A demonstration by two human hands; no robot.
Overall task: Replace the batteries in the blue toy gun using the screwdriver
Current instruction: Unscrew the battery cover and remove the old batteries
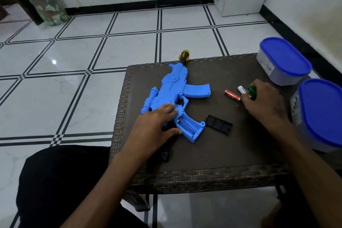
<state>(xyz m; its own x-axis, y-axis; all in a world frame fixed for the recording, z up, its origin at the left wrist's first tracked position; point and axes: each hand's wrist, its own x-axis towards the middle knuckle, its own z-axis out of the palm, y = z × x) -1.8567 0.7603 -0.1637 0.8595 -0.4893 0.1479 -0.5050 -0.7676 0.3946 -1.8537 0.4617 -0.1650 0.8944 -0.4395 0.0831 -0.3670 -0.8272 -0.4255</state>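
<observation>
Batteries could roll off if nudged: the red battery [232, 95] and the white battery [242, 90] lie loose on the worktop [212, 153], touching the right hand [262, 101]. That grip is curled round a green-handled screwdriver [252, 91]. Left hand [157, 122] lies spread, fingers flat on the blue toy gun [175, 94], beside its open, seemingly empty battery bay [187, 124]. The black cover [219, 124] lies just right of the bay. Any loose screw, too small to see, might get lost.
</observation>
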